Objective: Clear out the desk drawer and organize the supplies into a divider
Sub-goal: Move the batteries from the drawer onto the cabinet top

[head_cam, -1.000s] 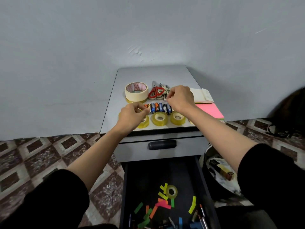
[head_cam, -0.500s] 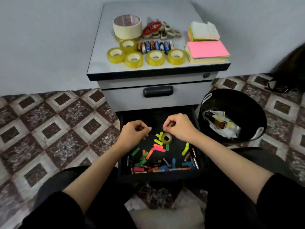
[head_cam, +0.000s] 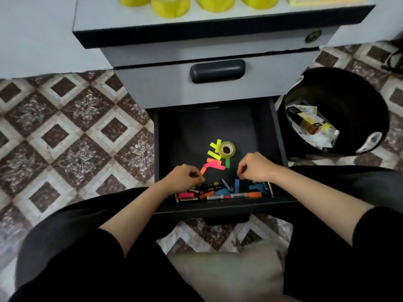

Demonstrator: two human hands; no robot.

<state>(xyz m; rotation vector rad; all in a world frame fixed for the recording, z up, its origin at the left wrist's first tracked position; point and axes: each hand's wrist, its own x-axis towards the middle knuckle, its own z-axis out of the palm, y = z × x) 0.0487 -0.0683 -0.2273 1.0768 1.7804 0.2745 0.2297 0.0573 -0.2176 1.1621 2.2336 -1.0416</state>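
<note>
Head view, open drawer (head_cam: 277, 127): near its front-left corner, left hand (head_cam: 182, 179) curled down among batteries (head_cam: 212, 184); hold on any not discernible. Toward the front edge, right hand (head_cam: 257, 167) curled above blue strips (head_cam: 236, 185), fingertips together; contents not discernible. Mid-floor, tape roll (head_cam: 227, 150) touching neon strips (head_cam: 214, 164). Bare floor toward the back edge. Just beside the right wall, black bin (head_cam: 359, 99).

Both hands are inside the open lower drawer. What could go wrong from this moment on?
1. The loose paper flags are light; the left hand, at the batteries beside them, could scatter or crumple them.
2. The yellow tape rolls stand near the front edge of the cabinet top, above the open drawer; a bump might knock one down into it.
</note>
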